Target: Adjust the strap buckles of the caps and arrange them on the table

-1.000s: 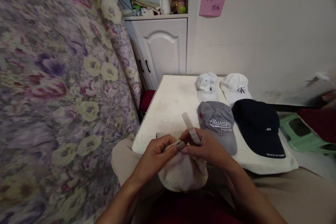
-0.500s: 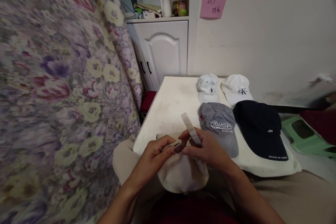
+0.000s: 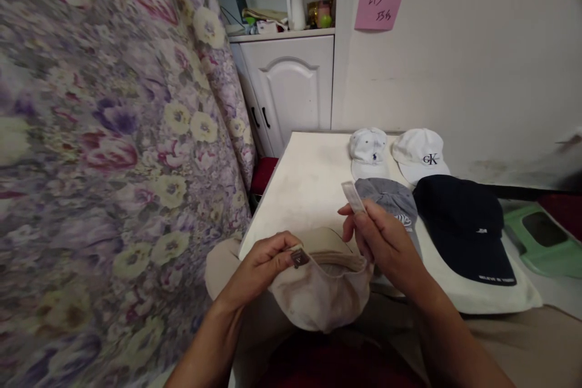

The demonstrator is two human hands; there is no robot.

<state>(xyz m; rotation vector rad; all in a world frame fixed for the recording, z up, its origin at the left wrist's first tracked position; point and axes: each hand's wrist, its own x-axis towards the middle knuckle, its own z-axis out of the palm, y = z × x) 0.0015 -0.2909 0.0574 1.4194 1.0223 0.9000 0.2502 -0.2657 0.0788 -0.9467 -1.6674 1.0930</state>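
Note:
A beige cap [image 3: 321, 300] rests over my lap, its opening facing up and away from me. My left hand [image 3: 268, 264] pinches the cap's back edge at the metal buckle [image 3: 299, 257]. In my right hand [image 3: 384, 242] is the cap's back strap [image 3: 353, 197], gripped between thumb and fingers, its free end pointing up. Strap and buckle are apart. Behind my right hand lies a grey cap [image 3: 386, 191], partly hidden by it. To the right sits a navy cap [image 3: 459, 212] with a long brim.
Two pale caps, one with a small dark logo [image 3: 368, 148] and one lettered white cap [image 3: 421, 151], stand at the back of the cream table [image 3: 313, 163]. A floral curtain [image 3: 136, 163] hangs at left. Right is a green stool [image 3: 541, 242].
My right hand has moved right and away from the buckle with the strap. The cap's opening now shows wider between my hands. The whole view has shifted slightly.

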